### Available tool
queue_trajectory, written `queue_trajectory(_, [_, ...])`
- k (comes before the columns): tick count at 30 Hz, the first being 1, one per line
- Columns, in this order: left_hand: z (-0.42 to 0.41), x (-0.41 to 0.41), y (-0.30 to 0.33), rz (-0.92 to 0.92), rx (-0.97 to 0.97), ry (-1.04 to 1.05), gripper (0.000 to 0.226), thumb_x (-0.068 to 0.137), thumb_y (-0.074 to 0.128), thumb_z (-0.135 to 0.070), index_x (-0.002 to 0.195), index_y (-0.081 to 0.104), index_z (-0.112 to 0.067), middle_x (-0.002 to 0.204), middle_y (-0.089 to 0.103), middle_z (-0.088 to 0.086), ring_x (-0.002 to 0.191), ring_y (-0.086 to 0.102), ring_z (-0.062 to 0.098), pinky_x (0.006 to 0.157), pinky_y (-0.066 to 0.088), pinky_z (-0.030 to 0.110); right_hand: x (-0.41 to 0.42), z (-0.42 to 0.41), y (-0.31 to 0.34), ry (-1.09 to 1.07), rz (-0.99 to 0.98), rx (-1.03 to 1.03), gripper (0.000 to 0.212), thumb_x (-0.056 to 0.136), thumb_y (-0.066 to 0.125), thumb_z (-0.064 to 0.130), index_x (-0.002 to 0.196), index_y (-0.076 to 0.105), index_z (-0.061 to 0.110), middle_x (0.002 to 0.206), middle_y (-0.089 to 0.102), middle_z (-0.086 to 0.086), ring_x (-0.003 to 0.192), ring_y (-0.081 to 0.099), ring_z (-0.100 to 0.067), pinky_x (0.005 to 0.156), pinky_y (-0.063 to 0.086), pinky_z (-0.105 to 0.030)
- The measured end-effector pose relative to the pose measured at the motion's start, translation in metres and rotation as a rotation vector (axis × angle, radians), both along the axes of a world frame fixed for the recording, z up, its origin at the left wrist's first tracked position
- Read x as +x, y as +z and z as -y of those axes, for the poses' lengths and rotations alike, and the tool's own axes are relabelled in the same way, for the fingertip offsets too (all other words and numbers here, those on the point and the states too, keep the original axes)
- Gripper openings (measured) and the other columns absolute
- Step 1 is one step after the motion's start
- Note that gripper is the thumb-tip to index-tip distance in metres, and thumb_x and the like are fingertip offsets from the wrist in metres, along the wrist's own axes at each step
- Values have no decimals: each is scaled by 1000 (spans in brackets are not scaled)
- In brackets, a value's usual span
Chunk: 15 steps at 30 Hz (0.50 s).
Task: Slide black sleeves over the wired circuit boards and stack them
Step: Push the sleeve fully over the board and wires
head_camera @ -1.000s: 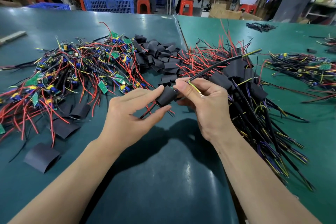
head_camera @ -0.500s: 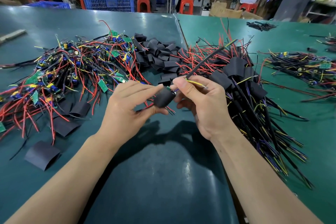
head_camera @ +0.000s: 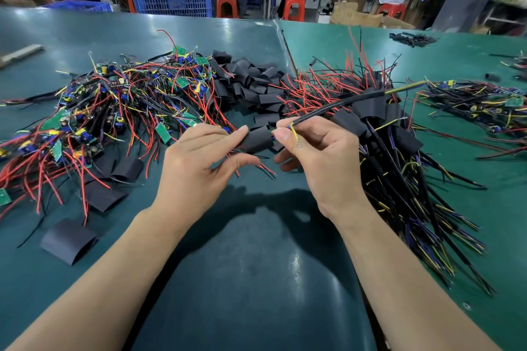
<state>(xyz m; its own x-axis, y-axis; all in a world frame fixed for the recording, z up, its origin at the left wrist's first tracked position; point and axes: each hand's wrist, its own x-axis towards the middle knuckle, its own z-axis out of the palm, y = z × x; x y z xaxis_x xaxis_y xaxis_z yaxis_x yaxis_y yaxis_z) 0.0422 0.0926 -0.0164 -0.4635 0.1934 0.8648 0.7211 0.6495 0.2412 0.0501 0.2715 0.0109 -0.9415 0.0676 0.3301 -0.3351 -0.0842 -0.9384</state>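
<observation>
Centre frame: left hand (head_camera: 196, 168) pinched black sleeve (head_camera: 256, 139); right hand (head_camera: 319, 157) pinched black cable (head_camera: 336, 105). Best kept sleeve round, pulled straight.

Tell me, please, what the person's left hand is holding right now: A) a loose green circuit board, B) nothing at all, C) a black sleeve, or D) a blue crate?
C: the left hand pinches a black sleeve between thumb and fingers, while the right hand grips the black cable beside it.
</observation>
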Motion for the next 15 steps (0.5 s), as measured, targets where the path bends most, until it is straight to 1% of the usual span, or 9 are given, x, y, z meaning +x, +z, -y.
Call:
queue_trajectory(3, [-1, 0, -1, 9, 16, 3, 36, 76, 78, -18, 103, 73, 6, 81, 74, 10, 72, 65, 28, 73, 53, 38, 0, -1, 0, 13, 45, -25, 12, 90, 69, 8, 82, 75, 16, 79, 73, -1, 52, 66, -18, 47, 49, -23])
queue_trajectory(6, [-1, 2, 0, -3, 36, 3, 35, 78, 77, -19, 101, 73, 6, 79, 74, 8, 71, 63, 26, 73, 53, 33, 2, 0, 1, 17, 40, -23, 16, 90, 69, 9, 80, 75, 20, 84, 74, -5, 52, 67, -19, 46, 50, -24])
queue_trajectory(9, [0, 3, 1, 3, 67, 2, 34, 79, 75, -21, 102, 73, 5, 77, 73, 7, 74, 58, 21, 74, 51, 28, 3, 1, 2, 39, 46, -54, 16, 89, 70, 10, 79, 77, 20, 85, 73, -2, 51, 68, -21, 44, 49, -23])
queue_trajectory(11, [-1, 3, 1, 2, 70, 3, 33, 80, 74, -21, 101, 74, 5, 77, 73, 6, 75, 57, 19, 75, 51, 27, 3, 1, 2, 29, 40, -40, 17, 89, 71, 10, 78, 77, 20, 85, 73, -4, 50, 68, -22, 44, 49, -23])
queue_trajectory(13, [-2, 3, 1, -15, 76, -1, 29, 81, 75, -17, 100, 74, 4, 78, 73, 3, 75, 58, 20, 76, 51, 24, 3, 3, -1, 7, 27, 18, 19, 89, 70, 8, 77, 76, 21, 79, 71, 0, 49, 67, -21, 44, 48, -23])
queue_trajectory(15, [-1, 3, 1, -33, 91, -5, 24, 82, 76, -9, 102, 73, 4, 83, 71, -6, 76, 60, 22, 79, 51, 22, 3, 7, -4, -10, 13, 51, 20, 90, 67, 4, 78, 73, 19, 71, 69, 3, 49, 67, -19, 44, 49, -23])
